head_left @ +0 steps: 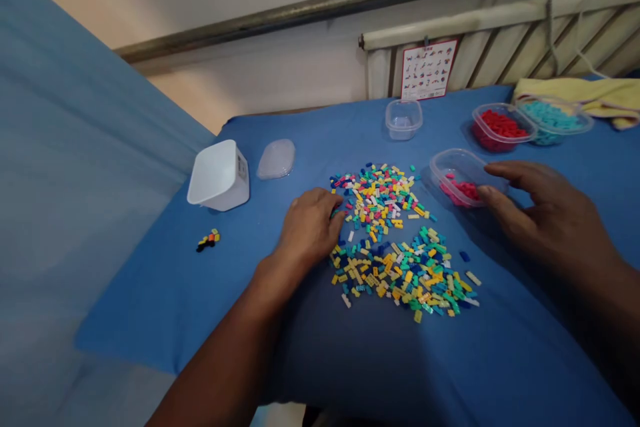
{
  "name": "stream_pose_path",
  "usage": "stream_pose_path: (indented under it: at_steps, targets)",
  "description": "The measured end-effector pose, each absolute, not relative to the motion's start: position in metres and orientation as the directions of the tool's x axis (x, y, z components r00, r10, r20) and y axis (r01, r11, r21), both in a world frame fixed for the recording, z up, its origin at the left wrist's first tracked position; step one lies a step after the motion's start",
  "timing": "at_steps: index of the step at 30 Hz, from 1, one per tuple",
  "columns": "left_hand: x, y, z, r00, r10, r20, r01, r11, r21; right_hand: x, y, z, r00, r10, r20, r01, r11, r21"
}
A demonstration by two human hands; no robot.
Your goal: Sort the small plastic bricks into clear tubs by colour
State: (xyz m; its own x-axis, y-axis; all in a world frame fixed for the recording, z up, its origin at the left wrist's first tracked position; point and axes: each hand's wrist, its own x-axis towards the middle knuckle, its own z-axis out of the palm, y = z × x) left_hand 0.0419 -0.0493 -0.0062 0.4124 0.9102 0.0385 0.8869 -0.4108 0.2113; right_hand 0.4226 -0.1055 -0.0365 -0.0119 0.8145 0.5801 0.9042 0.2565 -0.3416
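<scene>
Small building bricks in yellow, green, blue, white and pink (383, 197) lie in two loose heaps on the blue cloth. At the left edge of the upper heap is my left hand (311, 223), its fingers curled and the thumb close to the index finger; whatever lies between the fingertips is hidden. My right hand (543, 213) reaches over the right side of a clear plastic tub (463, 160), thumb and index finger apart at its rim. Several pink bricks (463, 188) lie in that tub. No brick shows between the right thumb and index finger.
Behind stand a tub of red bricks (503, 125), a tub of turquoise bricks (553, 117) and a small clear tub (403, 121). At left are a white container (220, 177), a clear lid (277, 159) and a small brick figure (209, 240). A yellow cloth (580, 93) lies back right.
</scene>
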Motion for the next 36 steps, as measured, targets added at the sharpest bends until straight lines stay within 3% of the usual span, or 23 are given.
stream_pose_path:
  at_steps: [7, 11, 18, 26, 36]
  targets:
    - [0.038, -0.047, -0.014, 0.537, 0.836, 0.113, 0.779, -0.543, 0.315, 0.427, -0.104, -0.041, 0.068, 0.820, 0.568, 0.883, 0.216, -0.417]
    - [0.040, -0.045, -0.014, 0.575, 0.807, 0.134, 0.731, -0.581, 0.358, 0.427, -0.103, -0.044, 0.179, 0.873, 0.454, 0.849, 0.096, -0.519]
    - [0.040, -0.033, 0.001, 0.626, 0.780, 0.011, 0.748, -0.604, 0.275, 0.418, -0.103, -0.040, 0.277, 0.902, 0.332, 0.778, -0.007, -0.629]
    - [0.056, -0.029, 0.010, 0.693, 0.717, -0.071, 0.698, -0.643, 0.314, 0.420, -0.103, -0.043, 0.336, 0.901, 0.273, 0.737, -0.072, -0.672]
    - [0.055, -0.029, 0.009, 0.641, 0.761, -0.096, 0.760, -0.613, 0.216, 0.425, -0.100, -0.055, 0.249, 0.932, 0.265, 0.703, 0.014, -0.711]
